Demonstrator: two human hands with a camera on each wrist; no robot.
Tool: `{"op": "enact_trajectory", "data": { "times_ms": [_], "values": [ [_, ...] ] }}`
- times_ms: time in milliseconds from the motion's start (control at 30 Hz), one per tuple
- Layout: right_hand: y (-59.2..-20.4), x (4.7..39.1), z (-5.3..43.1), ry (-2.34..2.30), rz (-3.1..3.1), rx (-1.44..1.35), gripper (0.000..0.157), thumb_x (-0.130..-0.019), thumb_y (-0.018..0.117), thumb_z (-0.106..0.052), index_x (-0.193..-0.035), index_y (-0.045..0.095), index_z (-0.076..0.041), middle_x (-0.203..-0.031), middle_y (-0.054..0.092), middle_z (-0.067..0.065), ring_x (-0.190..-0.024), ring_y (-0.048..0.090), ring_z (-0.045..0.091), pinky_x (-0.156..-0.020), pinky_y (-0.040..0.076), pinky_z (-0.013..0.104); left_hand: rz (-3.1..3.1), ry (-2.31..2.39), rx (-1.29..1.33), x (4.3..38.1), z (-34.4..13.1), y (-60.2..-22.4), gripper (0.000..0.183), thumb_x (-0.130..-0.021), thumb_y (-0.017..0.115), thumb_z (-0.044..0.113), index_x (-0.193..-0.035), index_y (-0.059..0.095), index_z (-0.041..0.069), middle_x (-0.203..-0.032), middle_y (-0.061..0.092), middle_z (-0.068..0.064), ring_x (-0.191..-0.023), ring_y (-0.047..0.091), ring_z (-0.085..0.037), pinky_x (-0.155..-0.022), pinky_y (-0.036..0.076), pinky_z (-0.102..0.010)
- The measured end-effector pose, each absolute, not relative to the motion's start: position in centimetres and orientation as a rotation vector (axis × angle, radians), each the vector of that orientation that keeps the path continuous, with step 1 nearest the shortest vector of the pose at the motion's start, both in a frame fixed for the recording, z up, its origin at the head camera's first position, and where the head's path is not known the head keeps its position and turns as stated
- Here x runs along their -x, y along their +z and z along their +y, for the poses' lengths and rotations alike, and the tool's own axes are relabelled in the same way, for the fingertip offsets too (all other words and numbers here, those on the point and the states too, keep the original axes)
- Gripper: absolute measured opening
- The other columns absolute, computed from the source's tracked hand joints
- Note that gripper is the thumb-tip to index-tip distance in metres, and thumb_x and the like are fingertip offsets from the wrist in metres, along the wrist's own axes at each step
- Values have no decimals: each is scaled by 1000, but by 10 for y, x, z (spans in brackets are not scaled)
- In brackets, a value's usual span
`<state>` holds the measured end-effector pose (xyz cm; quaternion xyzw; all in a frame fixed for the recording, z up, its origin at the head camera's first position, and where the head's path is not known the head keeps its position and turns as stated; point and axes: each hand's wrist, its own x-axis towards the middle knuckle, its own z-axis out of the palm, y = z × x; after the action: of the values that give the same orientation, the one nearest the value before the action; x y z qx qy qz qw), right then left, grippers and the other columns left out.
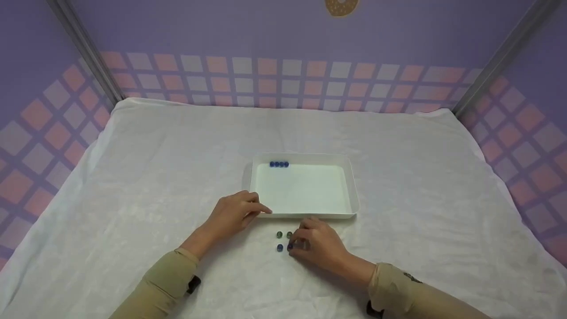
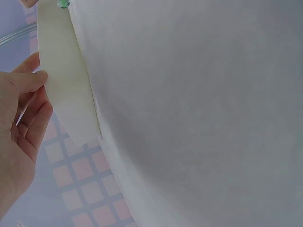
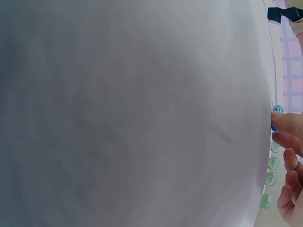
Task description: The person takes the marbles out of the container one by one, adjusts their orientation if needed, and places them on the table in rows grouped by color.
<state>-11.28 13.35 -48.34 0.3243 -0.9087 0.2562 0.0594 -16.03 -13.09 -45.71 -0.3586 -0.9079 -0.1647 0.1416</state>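
Inside our white tray (image 1: 305, 190) sit four blue marbles (image 1: 281, 164). Our left fingers (image 1: 262, 208) pinch its rim (image 1: 310, 215), our right fingers (image 1: 300, 253) another marble (image 1: 290, 246).

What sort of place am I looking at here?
Probably a partitioned booth for tabletop work: purple panels meet grey corner posts, and a white cloth is spread beneath the white tray.
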Motion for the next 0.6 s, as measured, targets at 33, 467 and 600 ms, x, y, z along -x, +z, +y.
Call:
{"op": "enact_trajectory", "data": {
  "times_ms": [33, 467, 600],
  "values": [
    [-484, 113, 134, 773, -2754, -983, 17, -76, 86, -32, -87, 78, -23, -82, 59, -7, -76, 51, 6, -68, 45, 20, -2623, -477, 1034, 160, -131, -457, 26, -93, 67, 10, -101, 79, 32, -80, 59, 6, -70, 52, -9, -56, 38, -21],
    [-484, 114, 134, 744, -2747, -1012, 18, -75, 86, -32, -87, 78, -23, -82, 58, -8, -76, 50, 6, -69, 45, 21, -2628, -483, 1034, 161, -131, -458, 26, -93, 68, 9, -101, 79, 31, -79, 59, 6, -70, 53, -9, -56, 38, -21],
    [-483, 115, 135, 727, -2763, -1030, 22, -73, 87, -34, -89, 78, -23, -83, 58, -8, -76, 49, 6, -69, 45, 21, -2619, -483, 1032, 161, -131, -458, 27, -92, 69, 8, -100, 79, 31, -79, 59, 6, -70, 52, -9, -56, 38, -21]
  ]
}}
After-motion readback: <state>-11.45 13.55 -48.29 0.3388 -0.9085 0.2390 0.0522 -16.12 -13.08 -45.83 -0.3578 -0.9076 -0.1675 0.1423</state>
